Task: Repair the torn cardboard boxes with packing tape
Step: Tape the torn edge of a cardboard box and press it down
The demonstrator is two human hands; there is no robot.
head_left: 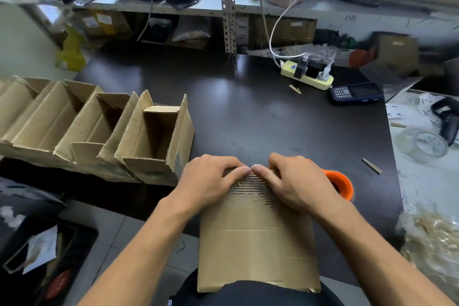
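Pressing our thumbs together on the torn far edge of a flattened brown cardboard box point(257, 238), we curl the fingers of our left hand point(211, 179) and right hand point(295, 181) over it, where the top layer is ripped to bare corrugation. It lies on the dark table point(248, 112), its near end over our lap. An orange tape roll point(341, 185) sits just beside our right hand; open cardboard boxes point(99, 129) stand at left.

Brown flattened cardboard box point(258, 238) with a ridged, striped torn patch; orange tape roll point(341, 185). Black table point(248, 112), pale yellow power strip point(308, 78), dark blue handheld scanner point(355, 93).
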